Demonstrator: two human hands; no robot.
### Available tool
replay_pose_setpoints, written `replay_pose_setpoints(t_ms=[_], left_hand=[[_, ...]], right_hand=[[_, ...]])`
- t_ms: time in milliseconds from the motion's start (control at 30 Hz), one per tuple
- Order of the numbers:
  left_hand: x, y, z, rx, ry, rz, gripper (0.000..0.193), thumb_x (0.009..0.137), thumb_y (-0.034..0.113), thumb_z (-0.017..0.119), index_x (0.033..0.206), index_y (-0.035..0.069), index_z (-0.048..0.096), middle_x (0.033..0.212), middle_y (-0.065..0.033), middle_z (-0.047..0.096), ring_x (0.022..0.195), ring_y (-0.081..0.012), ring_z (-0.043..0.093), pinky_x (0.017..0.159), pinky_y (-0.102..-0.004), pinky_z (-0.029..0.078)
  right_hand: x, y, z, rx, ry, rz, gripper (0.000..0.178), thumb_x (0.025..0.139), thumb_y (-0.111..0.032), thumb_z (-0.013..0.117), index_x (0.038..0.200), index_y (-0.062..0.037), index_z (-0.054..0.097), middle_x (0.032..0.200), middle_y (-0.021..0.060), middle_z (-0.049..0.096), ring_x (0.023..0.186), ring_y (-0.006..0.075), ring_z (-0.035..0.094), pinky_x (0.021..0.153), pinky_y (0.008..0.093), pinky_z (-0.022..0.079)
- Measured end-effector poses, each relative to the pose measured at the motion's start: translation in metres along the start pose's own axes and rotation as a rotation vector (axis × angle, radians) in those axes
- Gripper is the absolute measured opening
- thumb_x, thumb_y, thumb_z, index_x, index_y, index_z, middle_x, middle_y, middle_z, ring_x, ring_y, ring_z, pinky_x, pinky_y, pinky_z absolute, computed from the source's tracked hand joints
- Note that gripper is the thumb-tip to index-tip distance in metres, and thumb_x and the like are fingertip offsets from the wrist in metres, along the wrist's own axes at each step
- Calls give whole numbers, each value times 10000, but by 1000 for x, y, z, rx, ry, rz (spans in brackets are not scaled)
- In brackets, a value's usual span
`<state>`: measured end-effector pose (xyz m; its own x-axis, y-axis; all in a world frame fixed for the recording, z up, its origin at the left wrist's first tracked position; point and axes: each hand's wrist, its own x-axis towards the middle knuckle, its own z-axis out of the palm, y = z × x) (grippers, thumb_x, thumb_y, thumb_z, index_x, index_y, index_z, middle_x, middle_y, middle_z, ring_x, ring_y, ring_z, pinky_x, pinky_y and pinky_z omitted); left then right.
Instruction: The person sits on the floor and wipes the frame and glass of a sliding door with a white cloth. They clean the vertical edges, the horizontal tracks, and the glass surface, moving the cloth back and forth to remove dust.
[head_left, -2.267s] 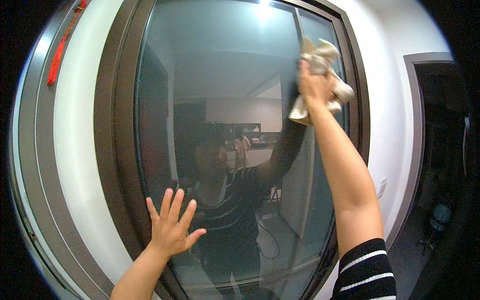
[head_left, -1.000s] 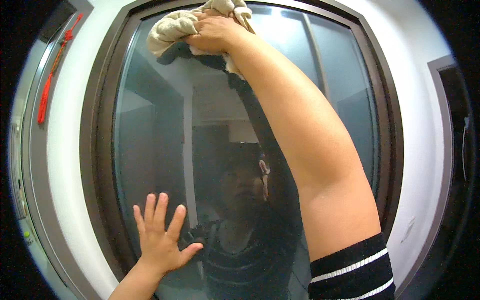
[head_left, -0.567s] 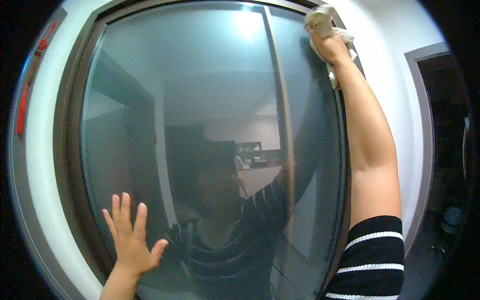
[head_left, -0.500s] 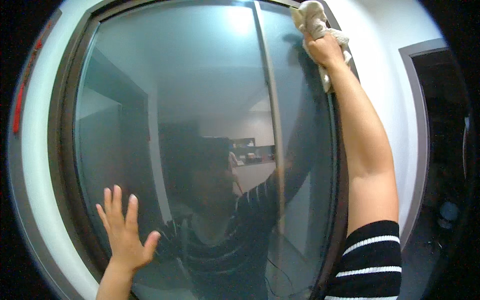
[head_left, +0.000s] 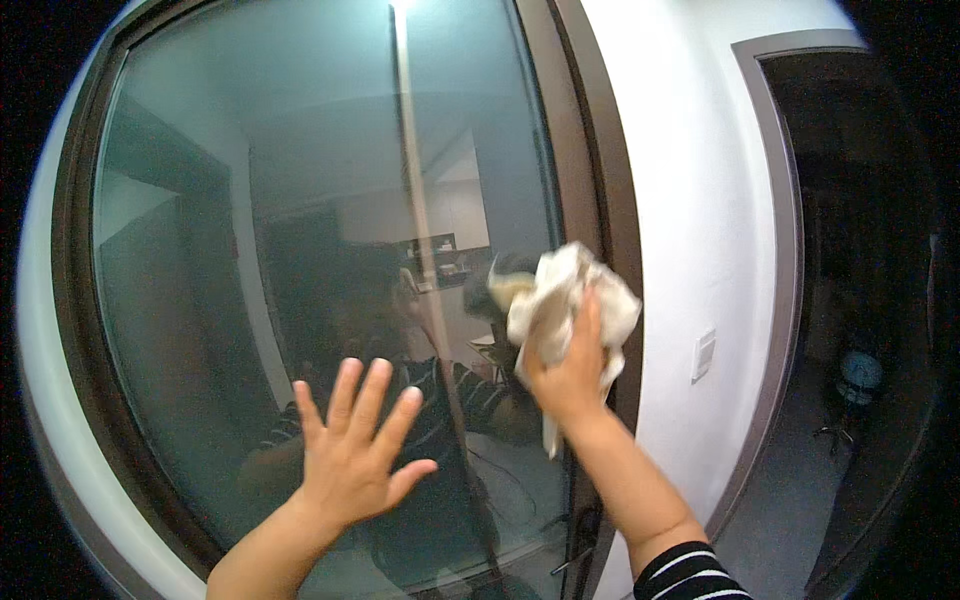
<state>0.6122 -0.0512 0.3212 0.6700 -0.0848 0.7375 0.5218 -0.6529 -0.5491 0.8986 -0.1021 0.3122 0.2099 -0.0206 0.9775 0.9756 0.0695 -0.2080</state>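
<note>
Head view: I'm watching the right hand (head_left: pixel 568 378) clutching a crumpled cream cloth (head_left: pixel 548 318), which is covering part of the dark frame (head_left: pixel 585 130) at the right edge of the glass (head_left: pixel 300 150); the left hand (head_left: pixel 350 465) is spreading its fingers, grasping nothing, before the pane.

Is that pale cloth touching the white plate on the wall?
No, the cloth is in front of the dark frame, and white wall shows between it and the plate.
</note>
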Motion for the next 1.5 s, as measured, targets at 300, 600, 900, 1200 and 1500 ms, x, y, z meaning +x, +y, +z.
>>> replay_pose_setpoints(t_ms=[300, 600, 900, 1200, 1500], left_hand=[[26, 72, 48, -12, -35, 38, 692, 818, 608, 552, 1335, 150, 501, 1480, -196, 331, 1397, -429, 217, 1065, -682, -14], [22, 72, 59, 68, -39, 50, 674, 813, 577, 574, 1357, 188, 488, 1489, -150, 338, 1411, -414, 195, 1077, -671, -29], [24, 77, 63, -82, -6, 6, 669, 774, 488, 653, 1347, 180, 497, 1480, -137, 353, 1401, -381, 238, 1063, -691, -31], [90, 67, 36, -132, 18, 143, 733, 769, 552, 629, 1368, 163, 466, 1491, -141, 328, 1404, -350, 238, 1058, -696, -21], [169, 6, 10, 62, 179, -9, 744, 801, 634, 544, 1394, 196, 441, 1513, -119, 297, 1422, -342, 195, 1082, -661, -13]], right_hand=[[-186, 46, -49, 167, -369, 73, 781, 758, -328, 721, 1376, 10, 382, 1475, 317, 199, 1351, 524, 184, 1113, 543, 192], [-29, 24, -28, 150, -213, -121, 612, 774, -219, 678, 1331, -42, 494, 1496, 321, 148, 1381, 507, 134, 1136, 533, 138], [169, 1, -3, -38, 41, -406, 585, 845, -182, 544, 1385, -19, 392, 1453, 301, 257, 1362, 473, 224, 1153, 494, 166], [329, -36, -2, -398, 118, -555, 326, 874, -211, 576, 1091, 31, 592, 1140, 256, 565, 1054, 410, 551, 942, 456, 437], [445, -89, 0, -294, -17, -270, 571, 814, -192, 603, 1337, -34, 439, 1376, 192, 454, 1276, 332, 424, 1039, 434, 336]])
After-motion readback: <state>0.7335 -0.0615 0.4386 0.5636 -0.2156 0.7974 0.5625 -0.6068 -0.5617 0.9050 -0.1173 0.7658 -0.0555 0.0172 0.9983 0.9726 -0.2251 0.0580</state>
